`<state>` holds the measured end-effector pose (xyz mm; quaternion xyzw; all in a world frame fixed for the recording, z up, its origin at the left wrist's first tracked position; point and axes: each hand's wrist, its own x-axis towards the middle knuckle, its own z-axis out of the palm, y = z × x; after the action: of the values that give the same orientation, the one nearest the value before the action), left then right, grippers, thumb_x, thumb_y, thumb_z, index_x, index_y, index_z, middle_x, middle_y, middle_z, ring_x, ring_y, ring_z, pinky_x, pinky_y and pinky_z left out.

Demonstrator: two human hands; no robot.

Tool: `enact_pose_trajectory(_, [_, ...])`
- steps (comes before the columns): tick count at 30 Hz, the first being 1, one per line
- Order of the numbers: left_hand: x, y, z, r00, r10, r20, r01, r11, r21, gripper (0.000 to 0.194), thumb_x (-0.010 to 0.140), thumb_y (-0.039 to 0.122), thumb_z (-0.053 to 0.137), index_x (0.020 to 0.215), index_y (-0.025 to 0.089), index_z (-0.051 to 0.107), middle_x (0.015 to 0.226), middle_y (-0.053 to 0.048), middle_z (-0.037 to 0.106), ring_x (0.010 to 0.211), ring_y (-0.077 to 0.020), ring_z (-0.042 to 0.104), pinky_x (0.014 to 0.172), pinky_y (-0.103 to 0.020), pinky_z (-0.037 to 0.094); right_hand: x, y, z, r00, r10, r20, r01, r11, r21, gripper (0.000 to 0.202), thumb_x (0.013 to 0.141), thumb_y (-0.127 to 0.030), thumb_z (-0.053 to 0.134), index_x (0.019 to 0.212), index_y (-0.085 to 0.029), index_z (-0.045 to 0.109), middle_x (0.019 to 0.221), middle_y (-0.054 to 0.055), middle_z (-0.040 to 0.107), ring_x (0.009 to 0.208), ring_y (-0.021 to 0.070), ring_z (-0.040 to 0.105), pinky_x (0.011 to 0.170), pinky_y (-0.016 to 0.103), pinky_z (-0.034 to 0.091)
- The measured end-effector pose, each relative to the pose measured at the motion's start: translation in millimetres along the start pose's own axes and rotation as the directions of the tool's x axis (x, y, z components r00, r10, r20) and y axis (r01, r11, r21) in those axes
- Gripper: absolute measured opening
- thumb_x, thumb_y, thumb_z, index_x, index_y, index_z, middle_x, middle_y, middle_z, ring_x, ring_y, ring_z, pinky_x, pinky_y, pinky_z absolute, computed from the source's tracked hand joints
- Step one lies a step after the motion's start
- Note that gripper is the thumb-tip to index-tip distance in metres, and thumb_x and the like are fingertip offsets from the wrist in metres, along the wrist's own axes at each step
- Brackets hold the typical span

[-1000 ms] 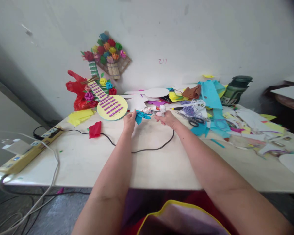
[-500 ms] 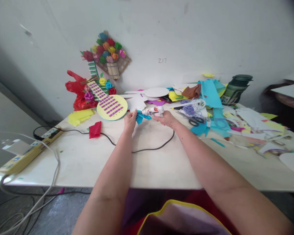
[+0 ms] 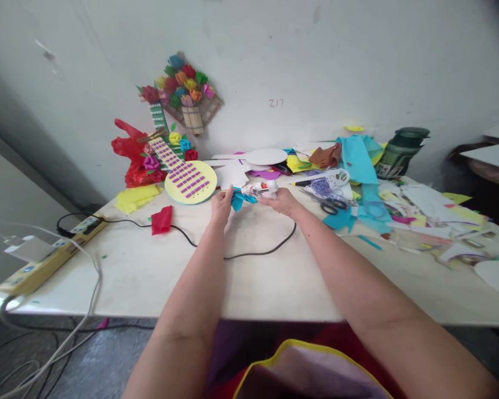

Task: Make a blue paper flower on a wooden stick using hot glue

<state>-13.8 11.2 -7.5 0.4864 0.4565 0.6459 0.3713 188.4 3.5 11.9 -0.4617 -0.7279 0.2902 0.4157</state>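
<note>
Above the middle of the table, my left hand (image 3: 222, 206) is closed on a piece of bright blue crepe paper (image 3: 238, 199), pinched between the fingers. My right hand (image 3: 283, 203) grips a white glue gun (image 3: 266, 189) with a red part. Its black cord (image 3: 253, 254) loops over the tabletop from the left and comes up beside my right wrist. The gun's front end meets the blue paper or lies right beside it; I cannot tell whether they touch. My fingers hide part of both things.
A yellow power strip (image 3: 29, 272) lies on the left. Behind my left hand stands a yellow paper guitar (image 3: 210, 185), near a red plastic bag (image 3: 135, 155). To the right are scissors (image 3: 332, 207), string (image 3: 339, 177), paper scraps (image 3: 424, 202) and a green bottle (image 3: 401, 152).
</note>
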Motion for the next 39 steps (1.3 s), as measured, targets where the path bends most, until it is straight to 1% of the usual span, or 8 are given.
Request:
enact_pose_trajectory(5, [0.7,-0.1,0.4,1.0,-0.01,-0.009,0.01,1.0,-0.013,0.043,0.075,0.05,0.068,0.053,0.014,0.059,0.047,0.003,0.044,0.047,-0.0079,0.036,0.049,-0.023,0.031,2.3,2.7,1.4,1.0,0.002,-0.014,-0.003,1.0,-0.03,0.034,0.068,-0.043,0.071,0.083,-0.013,0.074,0.081,0.007,0.073,0.085,0.0235,0.068,0.073,0.029,0.049])
enact_pose_trajectory(13, [-0.4,1.2,1.0,1.0,-0.014,-0.017,0.014,0.999,-0.032,0.043,0.074,0.049,0.069,0.051,0.014,0.057,0.046,0.003,0.043,0.045,-0.0072,0.035,0.048,-0.023,0.029,1.7,-0.1,0.3,1.0,-0.017,0.0,0.016,0.995,-0.097,0.031,0.072,-0.041,0.07,0.086,-0.014,0.074,0.088,0.008,0.075,0.09,0.0243,0.068,0.075,0.028,0.049])
enact_pose_trajectory(18, [-0.5,0.5,0.9,1.0,-0.024,-0.019,0.023,0.997,-0.071,0.042,0.07,0.051,0.071,0.055,0.014,0.061,0.047,0.003,0.045,0.046,-0.0074,0.036,0.047,-0.023,0.029,2.1,0.7,0.4,0.999,-0.046,0.008,0.046,0.989,-0.139,0.033,0.073,-0.043,0.07,0.089,-0.014,0.074,0.091,0.009,0.075,0.094,0.0259,0.068,0.079,0.031,0.05])
enact_pose_trajectory(22, [-2.0,2.5,1.3,0.999,-0.042,-0.021,0.04,0.994,-0.106,0.042,0.066,0.053,0.074,0.056,0.013,0.062,0.048,0.003,0.046,0.047,-0.0073,0.037,0.047,-0.022,0.031,2.0,2.4,1.4,0.998,-0.061,-0.002,0.06,0.986,-0.156,0.032,0.074,-0.044,0.069,0.089,-0.016,0.073,0.091,0.008,0.075,0.093,0.0264,0.068,0.081,0.036,0.051])
enact_pose_trajectory(24, [-3.0,4.5,1.6,0.999,-0.049,-0.015,0.046,0.991,-0.128,0.043,0.063,0.053,0.076,0.056,0.013,0.062,0.049,0.002,0.047,0.047,-0.0074,0.038,0.047,-0.022,0.032,1.8,2.8,1.9,0.997,-0.081,-0.008,0.078,0.985,-0.152,0.032,0.073,-0.044,0.068,0.088,-0.016,0.073,0.092,0.008,0.075,0.091,0.0257,0.068,0.08,0.036,0.051])
enact_pose_trajectory(28, [-3.7,6.1,1.8,0.999,-0.053,-0.013,0.05,0.988,-0.145,0.044,0.059,0.055,0.077,0.057,0.013,0.063,0.051,0.001,0.049,0.048,-0.008,0.039,0.048,-0.023,0.035,1.1,1.8,2.4,0.997,-0.076,-0.007,0.074,0.989,-0.129,0.031,0.071,-0.046,0.068,0.08,-0.015,0.071,0.081,0.008,0.073,0.085,0.0239,0.067,0.073,0.031,0.049])
enact_pose_trajectory(32, [-3.0,5.0,1.3,0.999,-0.051,-0.006,0.049,0.987,-0.151,0.043,0.06,0.054,0.077,0.057,0.014,0.062,0.05,0.002,0.048,0.048,-0.008,0.039,0.049,-0.023,0.035,-0.3,-0.7,2.5,0.999,-0.035,-0.008,0.035,0.999,0.004,0.034,0.067,-0.049,0.068,0.069,-0.015,0.066,0.066,0.006,0.068,0.073,0.0206,0.065,0.063,0.027,0.047])
enact_pose_trajectory(39, [-5.2,7.7,-1.0,0.998,-0.057,0.032,0.062,0.983,-0.176,0.041,0.06,0.051,0.079,0.062,0.012,0.066,0.052,0.001,0.052,0.05,-0.0091,0.044,0.051,-0.024,0.037,-3.0,-7.1,-0.1,0.998,0.046,-0.046,-0.035,0.976,0.214,0.04,0.061,-0.054,0.069,0.056,-0.017,0.054,0.046,-0.001,0.051,0.044,0.0113,0.047,0.045,0.025,0.037])
